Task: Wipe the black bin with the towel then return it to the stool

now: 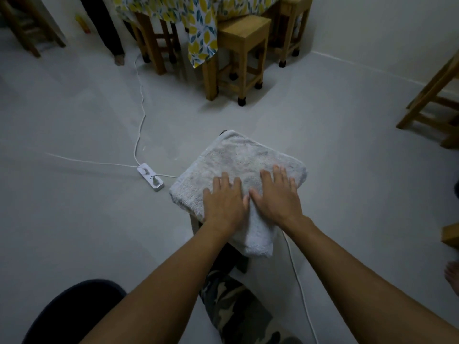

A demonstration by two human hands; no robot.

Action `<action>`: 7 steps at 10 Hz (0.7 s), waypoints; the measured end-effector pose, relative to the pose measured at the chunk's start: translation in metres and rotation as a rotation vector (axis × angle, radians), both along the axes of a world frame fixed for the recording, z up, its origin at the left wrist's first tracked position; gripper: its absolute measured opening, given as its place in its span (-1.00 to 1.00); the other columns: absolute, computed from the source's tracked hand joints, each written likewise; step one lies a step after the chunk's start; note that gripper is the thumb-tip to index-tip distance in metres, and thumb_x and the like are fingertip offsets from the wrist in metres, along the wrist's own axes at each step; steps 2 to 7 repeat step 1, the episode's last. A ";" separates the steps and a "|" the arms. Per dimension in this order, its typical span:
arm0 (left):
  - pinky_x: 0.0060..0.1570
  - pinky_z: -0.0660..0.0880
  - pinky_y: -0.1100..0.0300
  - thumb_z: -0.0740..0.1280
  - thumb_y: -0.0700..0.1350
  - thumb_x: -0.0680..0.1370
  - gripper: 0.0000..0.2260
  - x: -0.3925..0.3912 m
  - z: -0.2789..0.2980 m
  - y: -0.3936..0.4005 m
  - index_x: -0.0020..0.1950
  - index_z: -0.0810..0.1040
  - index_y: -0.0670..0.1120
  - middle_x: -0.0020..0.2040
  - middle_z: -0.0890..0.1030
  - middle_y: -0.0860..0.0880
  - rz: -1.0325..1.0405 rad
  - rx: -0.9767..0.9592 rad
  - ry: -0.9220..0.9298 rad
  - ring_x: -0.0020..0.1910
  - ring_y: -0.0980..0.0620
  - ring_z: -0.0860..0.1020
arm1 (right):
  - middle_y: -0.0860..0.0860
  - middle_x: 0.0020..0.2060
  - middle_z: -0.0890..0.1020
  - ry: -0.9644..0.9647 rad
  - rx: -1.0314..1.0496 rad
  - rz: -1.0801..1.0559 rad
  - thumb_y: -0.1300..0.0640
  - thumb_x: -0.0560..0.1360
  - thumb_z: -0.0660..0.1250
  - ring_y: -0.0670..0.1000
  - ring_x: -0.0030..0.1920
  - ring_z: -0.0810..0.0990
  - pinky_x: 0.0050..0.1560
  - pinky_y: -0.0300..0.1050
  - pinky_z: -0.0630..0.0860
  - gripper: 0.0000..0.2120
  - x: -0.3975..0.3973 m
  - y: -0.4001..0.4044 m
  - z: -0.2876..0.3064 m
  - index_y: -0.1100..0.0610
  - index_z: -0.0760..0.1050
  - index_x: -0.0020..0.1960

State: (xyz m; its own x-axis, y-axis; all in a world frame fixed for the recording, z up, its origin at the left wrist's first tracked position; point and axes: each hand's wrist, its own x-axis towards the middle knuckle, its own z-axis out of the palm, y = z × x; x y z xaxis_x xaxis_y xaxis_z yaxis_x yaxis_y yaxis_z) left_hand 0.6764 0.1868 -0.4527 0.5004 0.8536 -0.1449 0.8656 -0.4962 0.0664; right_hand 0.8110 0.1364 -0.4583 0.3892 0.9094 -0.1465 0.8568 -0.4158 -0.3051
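A folded white towel (238, 165) lies spread over a low stool (194, 225), covering its whole top and hanging over the near edge. Only a sliver of the stool's side and a dark leg show below the towel. My left hand (223, 201) and my right hand (277, 194) lie flat side by side on the near part of the towel, fingers spread, gripping nothing. A dark rounded shape (74, 309) sits at the lower left edge; I cannot tell whether it is the black bin.
A white power strip (150, 178) with cables lies on the floor left of the stool, and another cable (300, 286) runs past its right side. Wooden stools (238, 45) and a table with a lemon-print cloth (198, 21) stand beyond. A wooden chair (434, 103) stands at the right.
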 end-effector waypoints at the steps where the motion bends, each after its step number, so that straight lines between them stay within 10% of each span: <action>1: 0.29 0.36 -0.14 0.15 0.16 0.64 -0.56 -0.030 0.013 -0.033 0.45 0.33 -0.02 0.51 0.32 -0.15 -0.005 0.020 0.017 0.45 -0.16 0.33 | 0.18 0.51 0.38 -0.001 0.085 0.131 -0.12 0.65 0.22 0.22 0.53 0.31 0.48 0.15 0.32 -0.53 -0.036 -0.029 0.010 0.11 0.38 0.47; 7: 0.29 0.36 -0.14 0.15 0.16 0.64 -0.56 -0.030 0.013 -0.033 0.45 0.33 -0.02 0.51 0.32 -0.15 -0.005 0.020 0.017 0.45 -0.16 0.33 | 0.18 0.51 0.38 -0.001 0.085 0.131 -0.12 0.65 0.22 0.22 0.53 0.31 0.48 0.15 0.32 -0.53 -0.036 -0.029 0.010 0.11 0.38 0.47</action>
